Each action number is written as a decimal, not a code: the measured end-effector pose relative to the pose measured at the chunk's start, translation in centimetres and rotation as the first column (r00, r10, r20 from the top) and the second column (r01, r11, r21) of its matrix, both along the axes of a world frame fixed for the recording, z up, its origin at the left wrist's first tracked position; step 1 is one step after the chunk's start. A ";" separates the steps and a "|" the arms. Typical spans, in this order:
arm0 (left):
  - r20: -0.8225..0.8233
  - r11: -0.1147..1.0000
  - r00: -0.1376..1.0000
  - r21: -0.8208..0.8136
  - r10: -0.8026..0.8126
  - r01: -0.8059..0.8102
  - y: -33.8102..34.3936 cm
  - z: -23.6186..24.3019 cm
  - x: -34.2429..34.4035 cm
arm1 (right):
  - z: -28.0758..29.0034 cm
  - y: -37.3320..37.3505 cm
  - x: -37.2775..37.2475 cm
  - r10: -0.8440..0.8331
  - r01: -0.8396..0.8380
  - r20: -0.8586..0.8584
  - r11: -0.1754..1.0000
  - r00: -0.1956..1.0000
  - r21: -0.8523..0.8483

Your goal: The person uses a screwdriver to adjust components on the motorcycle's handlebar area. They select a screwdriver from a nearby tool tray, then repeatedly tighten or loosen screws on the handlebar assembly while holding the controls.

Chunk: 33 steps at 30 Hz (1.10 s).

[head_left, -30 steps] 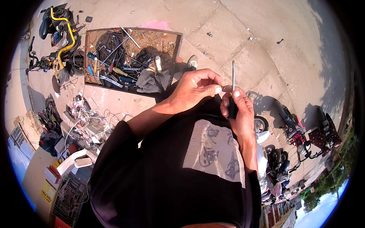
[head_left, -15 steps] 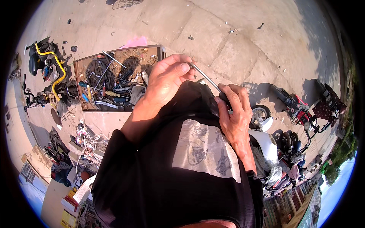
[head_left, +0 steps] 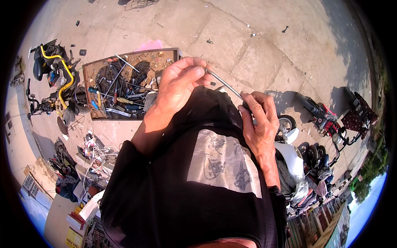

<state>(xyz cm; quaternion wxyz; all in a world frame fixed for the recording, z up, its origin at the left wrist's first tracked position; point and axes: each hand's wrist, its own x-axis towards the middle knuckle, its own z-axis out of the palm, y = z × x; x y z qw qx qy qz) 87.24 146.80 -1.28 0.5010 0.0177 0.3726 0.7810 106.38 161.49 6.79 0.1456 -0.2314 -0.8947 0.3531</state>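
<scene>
In my right hand is what looks like a screwdriver, its dark handle mostly hidden by the curled fingers and its metal shaft slanting up to the left. My left hand is closed in a pinch at the far end of that shaft. Something small and dark may sit between the left fingertips, but it is too small to name. Both hands are raised in front of my dark shirt. Left of them lies a shallow tray full of tools, including screwdrivers, spanners and a long metal bar.
Vehicle parts with a yellow bent tube lie at the far left. Tangled white cables are below the tray. A red motorbike and a white scooter panel stand at the right. Small scraps dot the concrete ground.
My right hand and the screwdriver handle have shifted slightly right. The left hand keeps its pinch at the shaft's end. The background has moved a little with the view.
</scene>
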 end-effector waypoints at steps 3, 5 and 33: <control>-0.019 1.000 1.000 -0.012 -0.002 0.002 -0.2 -0.1 0.0 | 0.0 -0.1 0.0 0.008 -0.008 -0.004 1.000 1.000 0.008; -0.039 1.000 0.999 -0.020 -0.005 0.005 -0.2 0.1 -0.1 | 0.0 -0.1 0.1 0.010 -0.010 -0.004 1.000 1.000 0.018; -0.298 0.980 0.944 -0.176 -0.143 0.093 -1.4 -0.2 0.7 | -2.6 0.6 1.3 -0.349 0.135 -0.056 0.500 0.935 -0.855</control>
